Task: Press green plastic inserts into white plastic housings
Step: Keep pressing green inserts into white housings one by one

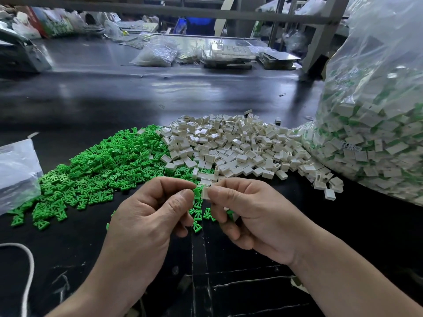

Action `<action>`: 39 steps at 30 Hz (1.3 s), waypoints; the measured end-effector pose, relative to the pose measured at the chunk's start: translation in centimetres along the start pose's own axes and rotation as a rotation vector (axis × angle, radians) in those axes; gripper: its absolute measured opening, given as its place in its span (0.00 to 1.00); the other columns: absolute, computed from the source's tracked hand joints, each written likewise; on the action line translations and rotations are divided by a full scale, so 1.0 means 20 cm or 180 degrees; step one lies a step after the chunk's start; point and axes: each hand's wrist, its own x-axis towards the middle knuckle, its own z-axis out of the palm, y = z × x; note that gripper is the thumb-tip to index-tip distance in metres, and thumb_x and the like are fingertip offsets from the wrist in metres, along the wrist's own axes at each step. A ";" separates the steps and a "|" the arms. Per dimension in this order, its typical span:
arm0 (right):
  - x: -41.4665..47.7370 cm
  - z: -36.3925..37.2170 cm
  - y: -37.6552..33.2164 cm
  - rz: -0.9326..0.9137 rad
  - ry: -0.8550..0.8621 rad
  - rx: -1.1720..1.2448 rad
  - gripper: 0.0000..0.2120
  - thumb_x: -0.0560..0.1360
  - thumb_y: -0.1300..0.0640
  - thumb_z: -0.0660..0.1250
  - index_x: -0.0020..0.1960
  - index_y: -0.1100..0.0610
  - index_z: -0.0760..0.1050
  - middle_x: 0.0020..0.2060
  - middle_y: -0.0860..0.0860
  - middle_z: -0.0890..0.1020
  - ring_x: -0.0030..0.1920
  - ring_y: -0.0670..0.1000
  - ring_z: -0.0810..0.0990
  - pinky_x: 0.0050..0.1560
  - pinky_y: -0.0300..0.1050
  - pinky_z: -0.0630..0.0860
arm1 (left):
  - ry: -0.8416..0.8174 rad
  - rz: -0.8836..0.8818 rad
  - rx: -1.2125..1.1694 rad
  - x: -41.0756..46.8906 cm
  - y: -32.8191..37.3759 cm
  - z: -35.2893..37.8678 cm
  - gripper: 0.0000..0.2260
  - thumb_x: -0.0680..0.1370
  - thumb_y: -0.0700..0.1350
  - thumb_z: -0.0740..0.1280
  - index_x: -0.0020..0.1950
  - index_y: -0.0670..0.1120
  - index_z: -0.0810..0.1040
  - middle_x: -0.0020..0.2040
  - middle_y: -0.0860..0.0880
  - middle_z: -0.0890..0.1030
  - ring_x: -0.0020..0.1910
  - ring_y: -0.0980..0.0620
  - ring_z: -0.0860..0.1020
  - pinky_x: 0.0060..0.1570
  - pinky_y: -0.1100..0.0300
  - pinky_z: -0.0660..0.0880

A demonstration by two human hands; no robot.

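Left of the heap of white housings (pixel 240 147), and running into its edge, your green inserts (pixel 103 170) spread across the dark tabletop (pixel 366 236), so each hand can draw from its own side. In front of that heap, nearer you, your left hand (pixel 146 220) hovers above the tabletop. Its fingers (pixel 180 202) are curled and pinch one green insert (pixel 196 193) by one end, leaving the other end free to enter. Just beside the insert, touching or nearly so, is the white housing (pixel 205 192) pinched between the thumb and forefinger of your right hand (pixel 251 216). Those fingers (pixel 219 191) grip its right side, which I judge keeps the opening turned toward the insert. The two parts look lined up but not yet pressed home. Right of the heap, leaning against it, the big clear bag (pixel 370 133) holds white pieces with green showing inside. These are likely finished ones, kept close for dropping off.
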 end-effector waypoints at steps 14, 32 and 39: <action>-0.02 0.01 0.00 -0.0359 -0.0177 -0.0424 0.12 0.77 0.51 0.68 0.47 0.60 0.78 0.31 0.51 0.75 0.23 0.46 0.69 0.20 0.35 0.64 | -0.0915 -0.0673 -0.1195 0.01 0.04 -0.03 0.21 0.67 0.49 0.78 0.56 0.44 0.82 0.35 0.42 0.80 0.30 0.48 0.79 0.26 0.59 0.76; -0.03 0.03 0.00 -0.0107 -0.0528 0.0023 0.15 0.78 0.53 0.67 0.56 0.65 0.76 0.32 0.51 0.75 0.25 0.45 0.68 0.19 0.34 0.62 | -0.1094 -0.1245 -0.2161 -0.01 0.06 0.03 0.23 0.58 0.45 0.84 0.49 0.42 0.84 0.31 0.39 0.81 0.24 0.48 0.80 0.21 0.61 0.76; -0.02 0.06 0.02 -0.0089 -0.0563 0.0439 0.25 0.77 0.53 0.66 0.64 0.71 0.69 0.31 0.51 0.73 0.23 0.45 0.67 0.18 0.34 0.59 | -0.1238 -0.1067 -0.2303 -0.01 0.05 0.02 0.20 0.63 0.47 0.82 0.52 0.44 0.84 0.32 0.41 0.82 0.26 0.49 0.81 0.24 0.61 0.77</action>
